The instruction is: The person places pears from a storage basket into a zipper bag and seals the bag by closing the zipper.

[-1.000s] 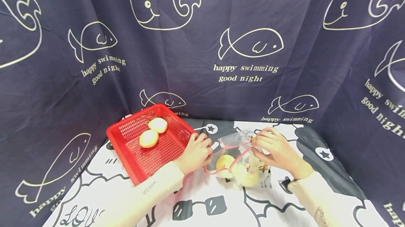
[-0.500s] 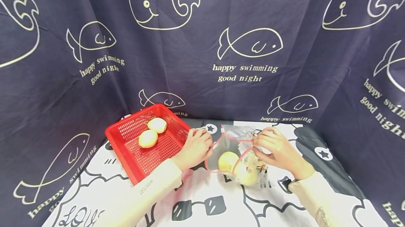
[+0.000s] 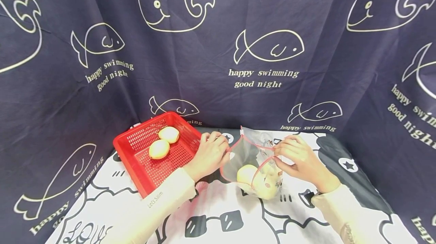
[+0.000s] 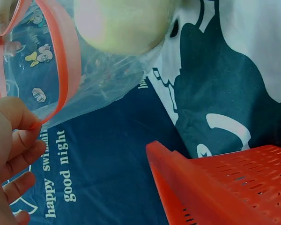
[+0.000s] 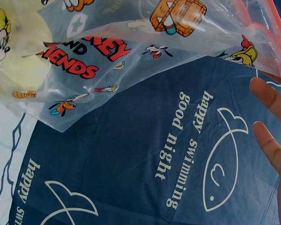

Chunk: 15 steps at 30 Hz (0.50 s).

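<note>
A clear zip bag with a coral-red rim and printed cartoon figures lies between my hands, its mouth spread toward the left. My left hand pinches the left side of that rim between thumb and index finger; the other fingers are loosely bent in the left wrist view. On the opposite side my right hand pinches the rim with its fingertips, which are partly cut off in the right wrist view. Inside the bag rest pale yellow round fruits, seen through the plastic.
A red perforated basket stands left of the bag, close to my left forearm, with two yellow fruits in it. The tabletop cloth has black-and-white prints. A dark blue curtain hangs around the back and sides.
The bag's upper rim has risen and its mouth has spread wider. My left hand has moved slightly up; the right hand is almost where it was. The basket has stayed put.
</note>
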Each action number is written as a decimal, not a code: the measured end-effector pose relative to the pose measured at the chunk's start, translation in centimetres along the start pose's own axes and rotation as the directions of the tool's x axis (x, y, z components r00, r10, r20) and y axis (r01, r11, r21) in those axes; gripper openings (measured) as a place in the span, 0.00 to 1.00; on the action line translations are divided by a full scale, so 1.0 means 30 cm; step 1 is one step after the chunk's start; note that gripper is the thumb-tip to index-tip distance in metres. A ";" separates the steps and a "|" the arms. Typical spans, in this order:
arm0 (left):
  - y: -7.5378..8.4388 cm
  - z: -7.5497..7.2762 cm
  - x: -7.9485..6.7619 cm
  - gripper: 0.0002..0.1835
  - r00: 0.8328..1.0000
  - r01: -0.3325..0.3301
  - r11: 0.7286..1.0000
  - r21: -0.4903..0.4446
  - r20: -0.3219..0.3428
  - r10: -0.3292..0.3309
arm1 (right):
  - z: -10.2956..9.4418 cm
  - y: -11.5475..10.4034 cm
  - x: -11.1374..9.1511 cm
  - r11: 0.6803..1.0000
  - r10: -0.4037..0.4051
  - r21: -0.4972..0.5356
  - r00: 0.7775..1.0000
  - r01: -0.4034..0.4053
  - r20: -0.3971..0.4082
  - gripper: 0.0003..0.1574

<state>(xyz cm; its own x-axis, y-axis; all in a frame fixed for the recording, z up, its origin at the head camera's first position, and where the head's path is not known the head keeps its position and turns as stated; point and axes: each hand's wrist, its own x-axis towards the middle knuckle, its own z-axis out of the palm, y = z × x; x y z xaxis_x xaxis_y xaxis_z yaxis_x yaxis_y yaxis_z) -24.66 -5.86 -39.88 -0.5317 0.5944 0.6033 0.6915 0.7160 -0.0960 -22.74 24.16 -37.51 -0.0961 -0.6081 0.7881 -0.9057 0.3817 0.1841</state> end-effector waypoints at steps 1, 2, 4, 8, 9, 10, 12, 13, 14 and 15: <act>-0.001 -0.003 0.003 0.04 1.000 0.005 1.000 -0.001 -0.005 -0.005 | -0.001 0.001 0.000 1.000 0.001 0.000 1.000 -0.001 0.000 0.17; -0.002 -0.006 0.005 0.04 1.000 0.009 1.000 -0.004 -0.010 -0.009 | -0.003 0.001 0.000 1.000 0.003 0.001 1.000 -0.003 -0.001 0.17; -0.005 -0.009 0.010 0.04 1.000 0.019 1.000 -0.005 -0.018 -0.019 | -0.005 0.003 -0.002 1.000 0.007 0.009 1.000 -0.007 -0.002 0.16; -0.018 -0.008 0.010 0.04 0.999 0.049 0.999 -0.012 0.000 -0.049 | -0.008 0.005 -0.006 1.000 0.011 0.024 1.000 -0.011 0.000 0.15; -0.022 -0.006 0.008 0.04 0.998 0.057 0.998 -0.015 0.011 -0.057 | -0.008 0.005 -0.007 1.000 0.011 0.029 1.000 -0.011 -0.001 0.16; -0.026 -0.004 0.005 0.04 0.998 0.065 0.998 -0.021 0.023 -0.065 | -0.007 0.006 -0.008 0.999 0.010 0.033 1.000 -0.010 -0.003 0.16; -0.034 0.002 -0.002 0.03 0.996 0.076 0.997 -0.029 0.045 -0.075 | -0.006 0.006 -0.009 0.999 0.009 0.034 1.000 -0.009 -0.006 0.16; -0.037 0.004 -0.006 0.03 0.996 0.079 0.996 -0.036 0.054 -0.077 | -0.004 0.005 -0.008 0.999 0.010 0.034 1.000 -0.009 -0.008 0.16; -0.040 0.008 -0.009 0.03 0.995 0.080 0.996 -0.038 0.060 -0.078 | -0.003 0.004 -0.008 1.000 0.010 0.030 1.000 -0.010 -0.010 0.18; -0.042 0.011 -0.012 0.03 0.995 0.080 0.996 -0.038 0.065 -0.078 | -0.001 0.004 -0.007 0.999 0.010 0.031 1.000 -0.010 -0.011 0.18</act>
<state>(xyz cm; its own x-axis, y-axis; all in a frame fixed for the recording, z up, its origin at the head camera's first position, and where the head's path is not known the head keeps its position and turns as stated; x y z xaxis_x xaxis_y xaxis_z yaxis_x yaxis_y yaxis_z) -25.51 -6.86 -40.24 -0.6147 0.5595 0.5559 0.6647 0.7469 -0.0167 -22.82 24.37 -37.64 -0.1008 -0.5960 0.7966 -0.9172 0.3658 0.1576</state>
